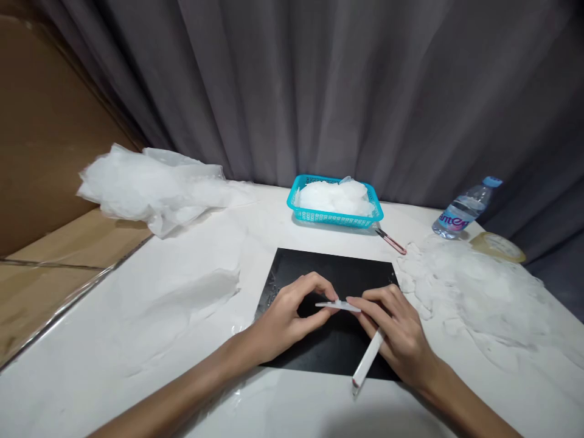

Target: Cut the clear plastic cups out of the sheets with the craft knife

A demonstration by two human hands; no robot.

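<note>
Grey curtains behind; at lower centre my left hand [285, 316] and right hand [396, 337] pinch a clear piece [338, 305] over the black mat [333, 274], the right also clamping a white tool [367, 360]; best kept level.

Pretty plain setup here: a white bench [137, 340] with a glossy top, pushed up against a grey curtain [319, 91] that hangs in long folds and covers the whole back (no window showing anywhere). Left of the bench, big sheets of brown cardboard [45, 140] lean and lie flat, one edge just beside the bench's rim. Light is soft and even, a bit dim, throwing only faint shadows on the bench top.
</note>
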